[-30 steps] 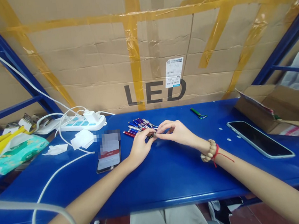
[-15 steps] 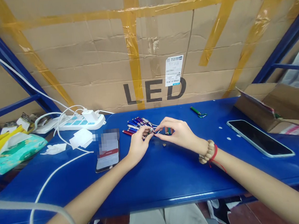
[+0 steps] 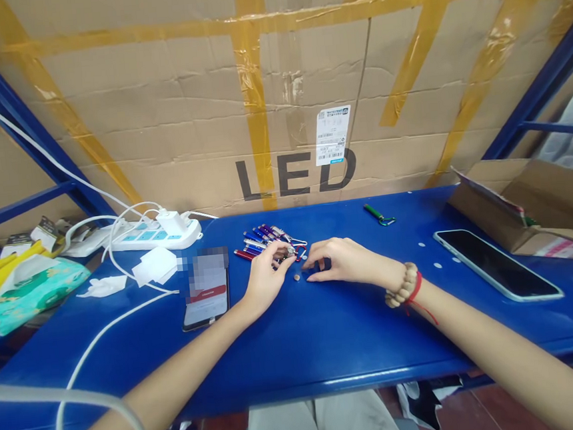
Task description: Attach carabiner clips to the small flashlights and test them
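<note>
My left hand (image 3: pixel 268 277) pinches a small keychain flashlight (image 3: pixel 291 251), mostly hidden by the fingers; a red clip loop shows beside it. My right hand (image 3: pixel 347 263) is just to the right, thumb and fingers apart, with nothing seen between them. Between the two hands a small round metallic disc (image 3: pixel 297 277), like a button cell, lies on the blue table (image 3: pixel 318 346). Behind my left hand is a pile of slim keychain flashlights (image 3: pixel 256 240) in red, blue and purple. A green flashlight with a clip (image 3: pixel 374 213) lies farther back on the right.
A lit phone (image 3: pixel 208 302) and white tissues (image 3: pixel 156 265) lie left, near a power strip (image 3: pixel 155 234) with white cables. At right are a dark-screened phone (image 3: pixel 496 263) and an open cardboard box (image 3: pixel 525 194). A large taped carton (image 3: pixel 183 130) stands behind the table.
My right hand has drawn away from my left hand, and its fingers have parted. The small disc has shifted left. My left hand stays in place.
</note>
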`<state>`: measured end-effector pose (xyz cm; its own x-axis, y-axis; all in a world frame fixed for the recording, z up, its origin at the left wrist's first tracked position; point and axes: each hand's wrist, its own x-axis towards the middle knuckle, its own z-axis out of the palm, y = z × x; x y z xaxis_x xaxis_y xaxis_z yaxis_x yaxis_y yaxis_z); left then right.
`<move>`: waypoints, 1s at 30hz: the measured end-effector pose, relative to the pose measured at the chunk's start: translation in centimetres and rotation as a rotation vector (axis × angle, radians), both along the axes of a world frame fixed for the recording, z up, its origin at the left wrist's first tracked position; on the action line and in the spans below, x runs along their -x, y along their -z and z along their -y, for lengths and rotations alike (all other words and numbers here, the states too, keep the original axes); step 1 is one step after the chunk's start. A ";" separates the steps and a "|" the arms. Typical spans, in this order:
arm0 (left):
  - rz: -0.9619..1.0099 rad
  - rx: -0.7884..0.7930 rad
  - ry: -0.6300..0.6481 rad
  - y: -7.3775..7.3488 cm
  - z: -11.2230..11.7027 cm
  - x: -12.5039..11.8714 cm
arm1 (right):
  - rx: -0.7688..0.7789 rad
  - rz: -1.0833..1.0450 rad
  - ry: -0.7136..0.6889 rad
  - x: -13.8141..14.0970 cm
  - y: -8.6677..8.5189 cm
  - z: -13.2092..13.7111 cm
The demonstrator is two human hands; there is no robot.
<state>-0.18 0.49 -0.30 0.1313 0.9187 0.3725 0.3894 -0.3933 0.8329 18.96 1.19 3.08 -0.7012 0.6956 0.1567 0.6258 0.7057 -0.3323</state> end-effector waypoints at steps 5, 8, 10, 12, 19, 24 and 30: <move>0.018 0.005 -0.042 0.0 0.0 0.1 | -0.117 -0.025 -0.085 0.8 0.6 0.4; 0.017 -0.013 -0.040 -0.1 0.0 0.0 | -0.146 -0.011 -0.134 1.2 1.2 0.3; 0.018 -0.019 -0.034 -0.1 0.0 0.0 | -0.157 -0.010 -0.135 1.3 1.4 0.3; 0.018 -0.015 -0.036 -0.1 0.0 0.0 | -0.170 -0.019 -0.117 1.3 1.4 0.3; 0.091 -0.020 -0.126 0.5 -0.4 0.3 | -0.201 -0.073 -0.114 1.9 2.0 0.8; 0.128 -0.024 -0.154 0.7 -0.5 0.3 | -0.214 -0.103 -0.124 2.9 2.6 1.1; 0.124 -0.007 -0.141 0.5 -0.4 0.2 | -0.128 -0.226 0.002 4.4 3.0 1.2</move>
<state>-0.35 0.85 -0.83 -0.0463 0.9221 0.3842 0.3355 -0.3479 0.8754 14.52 -0.04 0.04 -0.6367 0.6616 0.3961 0.5472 0.7496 -0.3724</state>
